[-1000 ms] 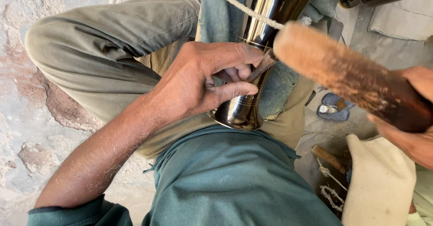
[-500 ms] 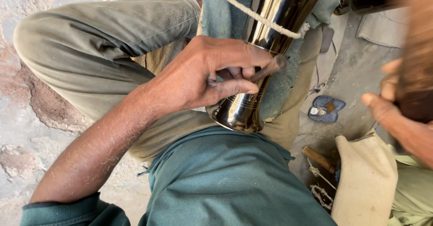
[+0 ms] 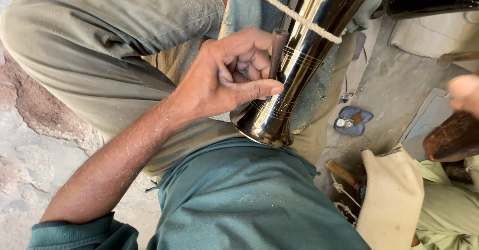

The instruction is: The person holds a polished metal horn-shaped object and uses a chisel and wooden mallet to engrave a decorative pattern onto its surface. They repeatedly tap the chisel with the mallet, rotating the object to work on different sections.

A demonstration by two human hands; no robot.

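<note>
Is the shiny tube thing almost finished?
Its surface already gleams, with fine ring lines cut into it. The left hand holds a thin tool to the tube, which a rope crosses. The right hand grips a brown handle. What is left cannot be told.

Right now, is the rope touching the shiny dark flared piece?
Touching. The head view shows the rope lying straight across the shiny flared piece, pressed against its surface with no gap.

The person wears a teal shirt (image 3: 249, 200) with a long sleeve (image 3: 80, 232) pushed up the hairy forearm, and dusty olive-khaki trousers (image 3: 100, 55)
</note>
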